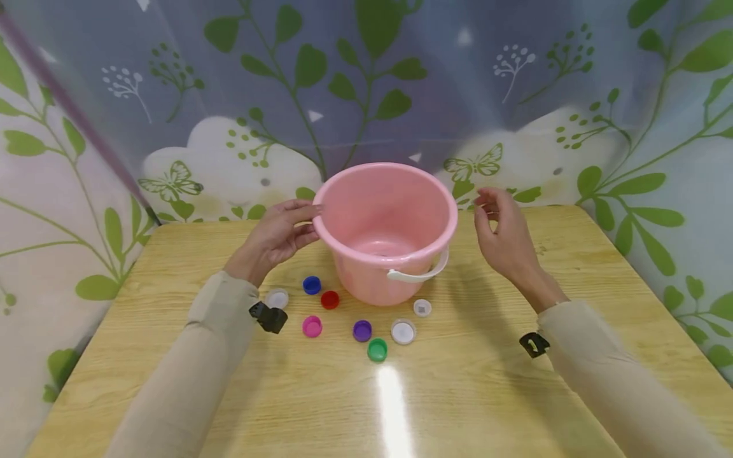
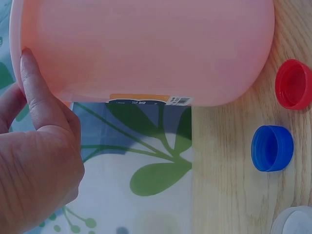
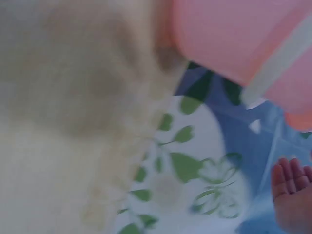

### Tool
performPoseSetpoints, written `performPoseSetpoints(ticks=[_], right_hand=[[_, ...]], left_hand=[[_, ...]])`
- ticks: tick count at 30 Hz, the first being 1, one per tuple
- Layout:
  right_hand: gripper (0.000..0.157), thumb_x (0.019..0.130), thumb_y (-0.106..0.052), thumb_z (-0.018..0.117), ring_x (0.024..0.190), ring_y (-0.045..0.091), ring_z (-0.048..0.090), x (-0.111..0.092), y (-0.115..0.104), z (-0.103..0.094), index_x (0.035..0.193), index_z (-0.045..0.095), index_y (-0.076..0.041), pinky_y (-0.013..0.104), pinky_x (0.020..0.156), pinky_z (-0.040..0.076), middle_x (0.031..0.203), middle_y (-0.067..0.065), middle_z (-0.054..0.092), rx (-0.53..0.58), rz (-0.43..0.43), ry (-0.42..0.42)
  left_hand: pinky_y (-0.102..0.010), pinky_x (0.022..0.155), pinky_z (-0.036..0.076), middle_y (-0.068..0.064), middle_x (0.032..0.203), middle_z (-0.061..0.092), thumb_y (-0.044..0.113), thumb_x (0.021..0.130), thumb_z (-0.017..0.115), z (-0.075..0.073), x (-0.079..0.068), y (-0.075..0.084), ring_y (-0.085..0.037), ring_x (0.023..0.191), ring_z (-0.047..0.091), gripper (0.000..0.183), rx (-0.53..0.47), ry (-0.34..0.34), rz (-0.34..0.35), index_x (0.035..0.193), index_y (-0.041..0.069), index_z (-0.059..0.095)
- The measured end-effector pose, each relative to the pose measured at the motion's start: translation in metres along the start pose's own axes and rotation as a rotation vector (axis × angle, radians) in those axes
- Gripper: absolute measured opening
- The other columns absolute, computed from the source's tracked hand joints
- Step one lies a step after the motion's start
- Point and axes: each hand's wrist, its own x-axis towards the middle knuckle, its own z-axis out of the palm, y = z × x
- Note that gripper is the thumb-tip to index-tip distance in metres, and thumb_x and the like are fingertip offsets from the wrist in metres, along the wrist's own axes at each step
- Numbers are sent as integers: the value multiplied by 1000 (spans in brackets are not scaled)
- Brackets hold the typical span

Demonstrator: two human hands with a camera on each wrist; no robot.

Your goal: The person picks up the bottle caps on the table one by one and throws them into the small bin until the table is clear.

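Note:
A pink bucket point(image 1: 378, 280) with a white handle point(image 1: 420, 275) stands toward the back of the wooden table, its mouth facing up. My left hand point(image 1: 280, 235) pinches its rim at the left side; in the left wrist view, one digit of that hand point(image 2: 41, 156) lies against the outer wall just below the rim. To the right of the bucket, my right hand point(image 1: 504, 232) is raised beside the rim, apart from it, with fingers loosely bent and nothing in them. The right wrist view catches only part of this hand point(image 3: 292, 195), below the bucket handle point(image 3: 280, 58).
Several bottle caps lie around the bucket's front, among them blue point(image 1: 312, 285), red point(image 1: 329, 299), pink point(image 1: 312, 326), purple point(image 1: 362, 331), green point(image 1: 377, 350) and white point(image 1: 403, 331) ones. A leaf-patterned curtain point(image 1: 401, 114) hangs right behind the table.

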Motion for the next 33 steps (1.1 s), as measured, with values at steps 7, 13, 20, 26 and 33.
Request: performPoseSetpoints(ticks=[7,13,20,26,33], right_hand=[[39,100,-12,48,112,38,47,-41,27,-2,133,40,8,51,92,46,130,24,41,-21,169,-313],[37,96,-9,59,112,41,48,-64,34,11,128,49,6,52,91,48,128,23,44,-27,57,-555],[37,92,-12,65,116,33,50,-75,32,36,124,56,3,49,97,45,125,16,53,-108,-148,-650],[36,90,-12,68,119,31,49,-76,24,48,124,60,-3,49,102,40,126,11,55,-146,-194,-671],[33,89,-15,69,119,30,49,-74,19,55,121,63,-8,48,102,40,128,10,55,-199,-226,-708]], left_hand=[[-24,63,58,-14,86,60,3,92,62,0,-1,1,-18,64,66,21,-8,-7,-3,110,-2,51],[-25,65,58,-13,86,60,4,91,64,0,-1,1,-19,66,66,23,-8,3,-4,110,-1,52],[-25,66,58,-15,91,59,5,92,64,0,-2,0,-19,66,66,25,4,8,-8,113,-2,52],[-25,67,58,-16,92,60,5,92,63,1,-2,0,-19,67,67,26,4,2,-10,114,-2,52],[-25,65,58,-14,87,62,5,92,63,0,-3,1,-18,66,67,25,10,14,-19,113,-1,52]])
